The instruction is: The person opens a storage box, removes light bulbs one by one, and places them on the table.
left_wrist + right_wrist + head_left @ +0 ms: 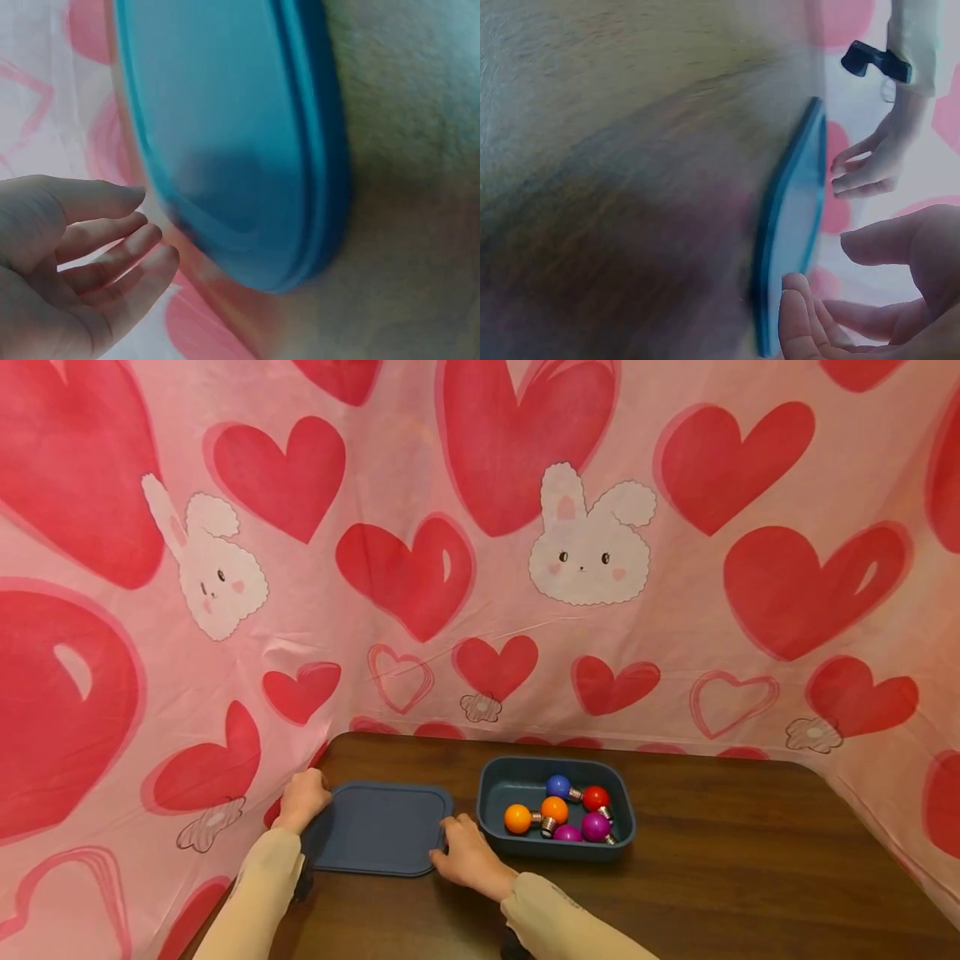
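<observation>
A flat blue-grey lid [378, 828] with rounded corners and a raised border lies on the wooden table. At its left edge is my left hand [303, 797]; in the left wrist view the lid [225, 135] shows just beyond my loosely bent fingers [142, 247], which hold nothing. My right hand [468, 856] is at the lid's right edge, between it and a blue-grey box [487, 839]. The right wrist view shows the thumb and fingers of this hand [885, 300] spread apart, close to the lid [795, 217], with nothing between them.
Several colored light bulbs lie in the box, among them a blue bulb [558, 787], a red bulb [596, 797] and a purple bulb [596, 827]. A pink cloth with hearts and rabbits [420, 677] hangs behind and beside the brown table [720, 860].
</observation>
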`<state>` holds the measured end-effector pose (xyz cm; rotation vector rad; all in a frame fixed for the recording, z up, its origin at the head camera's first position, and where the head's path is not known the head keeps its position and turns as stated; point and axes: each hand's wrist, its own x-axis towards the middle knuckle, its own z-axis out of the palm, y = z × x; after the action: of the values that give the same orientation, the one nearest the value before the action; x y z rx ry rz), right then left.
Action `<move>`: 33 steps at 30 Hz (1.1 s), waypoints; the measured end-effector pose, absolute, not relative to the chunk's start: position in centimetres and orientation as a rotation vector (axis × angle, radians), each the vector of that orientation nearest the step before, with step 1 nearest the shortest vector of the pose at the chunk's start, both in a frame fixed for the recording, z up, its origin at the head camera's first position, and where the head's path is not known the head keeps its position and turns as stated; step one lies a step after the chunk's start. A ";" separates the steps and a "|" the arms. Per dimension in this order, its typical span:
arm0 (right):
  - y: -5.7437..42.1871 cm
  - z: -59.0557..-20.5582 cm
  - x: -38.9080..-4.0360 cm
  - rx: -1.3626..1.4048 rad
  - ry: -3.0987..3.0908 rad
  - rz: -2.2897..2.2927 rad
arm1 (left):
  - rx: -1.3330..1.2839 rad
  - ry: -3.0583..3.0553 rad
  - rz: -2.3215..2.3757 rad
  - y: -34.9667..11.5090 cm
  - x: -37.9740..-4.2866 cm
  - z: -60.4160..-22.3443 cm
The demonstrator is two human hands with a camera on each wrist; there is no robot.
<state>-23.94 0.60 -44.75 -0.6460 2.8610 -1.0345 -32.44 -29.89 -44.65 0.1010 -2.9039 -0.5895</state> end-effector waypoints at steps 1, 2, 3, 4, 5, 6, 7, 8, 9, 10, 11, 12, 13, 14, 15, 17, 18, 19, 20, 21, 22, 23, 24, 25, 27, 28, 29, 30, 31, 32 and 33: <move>0.8 -44.5 -23.9 -0.682 2.867 -1.053 | 0.067 -2.878 -0.571 -29.7 -32.5 -44.6; 0.9 -44.3 -23.8 -0.719 2.874 -1.068 | 0.027 -2.850 -0.554 -29.5 -32.5 -44.4; 1.1 -44.2 -23.7 -0.751 2.882 -1.081 | -0.012 -2.823 -0.540 -29.2 -32.6 -44.3; 1.3 -43.9 -23.7 -0.786 2.892 -1.092 | -0.051 -2.794 -0.527 -28.8 -32.6 -44.1; 1.4 -43.7 -23.6 -0.812 2.899 -1.101 | -0.080 -2.773 -0.525 -28.5 -32.6 -43.9; 1.6 -43.6 -23.5 -0.832 2.904 -1.112 | -0.106 -2.755 -0.523 -28.1 -32.6 -43.7; 1.7 -43.4 -23.5 -0.855 2.910 -1.122 | -0.125 -2.744 -0.529 -27.7 -32.6 -43.5; 1.8 -43.3 -23.5 -0.877 2.913 -1.137 | -0.134 -2.742 -0.540 -27.4 -32.6 -43.3; 2.0 -43.2 -23.5 -0.895 2.913 -1.155 | -0.139 -2.745 -0.548 -27.0 -32.6 -43.2; 2.1 -43.0 -23.5 -0.912 2.914 -1.171 | -0.136 -2.750 -0.556 -26.7 -32.6 -43.0; 2.3 -43.0 -23.5 -0.926 2.916 -1.185 | -0.135 -2.757 -0.565 -26.3 -32.6 -42.9; 2.5 -42.9 -23.5 -0.942 2.919 -1.200 | -0.132 -2.765 -0.572 -26.0 -32.6 -42.8; 2.7 -42.8 -23.6 -0.956 2.925 -1.210 | -0.126 -2.773 -0.582 -25.7 -32.6 -42.7; 2.9 -42.8 -23.6 -0.963 2.930 -1.219 | -0.124 -2.780 -0.588 -25.3 -32.6 -42.7; 3.2 -42.7 -23.6 -0.967 2.932 -1.230 | -0.130 -2.782 -0.591 -25.0 -32.7 -42.6; 3.7 -42.6 -23.7 -0.974 2.944 -1.249 | -0.152 -2.781 -0.601 -24.2 -32.7 -42.5; 4.0 -42.5 -23.7 -0.973 2.947 -1.260 | -0.163 -2.781 -0.606 -23.9 -32.7 -42.4; 4.3 -42.5 -23.7 -0.975 2.953 -1.266 | -0.180 -2.778 -0.609 -23.5 -32.6 -42.3; 4.6 -42.4 -23.8 -0.971 2.959 -1.271 | -0.197 -2.778 -0.612 -23.1 -32.6 -42.2; 4.9 -42.4 -23.8 -0.967 2.966 -1.276 | -0.214 -2.776 -0.616 -22.7 -32.6 -42.1; 5.2 -42.4 -23.8 -0.962 2.973 -1.280 | -0.229 -2.776 -0.618 -22.3 -32.5 -42.0; 5.4 -42.3 -23.8 -0.959 2.983 -1.281 | -0.246 -2.776 -0.620 -21.9 -32.4 -41.9; 5.7 -42.3 -23.8 -0.953 2.990 -1.285 | -0.258 -2.776 -0.622 -21.5 -32.4 -41.8; 6.0 -42.2 -23.9 -0.949 3.000 -1.288 | -0.271 -2.774 -0.624 -21.1 -32.3 -41.7; 6.5 -42.1 -23.9 -0.934 3.013 -1.294 | -0.293 -2.768 -0.633 -20.4 -32.1 -41.6; 6.8 -42.0 -23.9 -0.924 3.014 -1.301 | -0.310 -2.764 -0.635 -20.0 -32.0 -41.5; 7.1 -42.0 -23.9 -0.912 3.012 -1.307 | -0.328 -2.757 -0.638 -19.6 -32.0 -41.5; 7.5 -41.9 -23.9 -0.897 3.007 -1.314 | -0.339 -2.750 -0.640 -19.2 -31.9 -41.5; 7.9 -41.8 -24.0 -0.879 3.004 -1.315 | -0.356 -2.740 -0.643 -18.9 -31.8 -41.5; 8.2 -41.8 -24.0 -0.857 3.000 -1.318 | -0.371 -2.733 -0.644 -18.5 -31.7 -41.5; 8.6 -41.8 -24.0 -0.836 2.997 -1.325 | -0.388 -2.723 -0.638 -18.1 -31.5 -41.5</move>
<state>-23.99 8.60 -41.76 -0.8361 2.9965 -1.3251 -31.52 -18.12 -41.47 -0.3880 -2.7233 -0.6384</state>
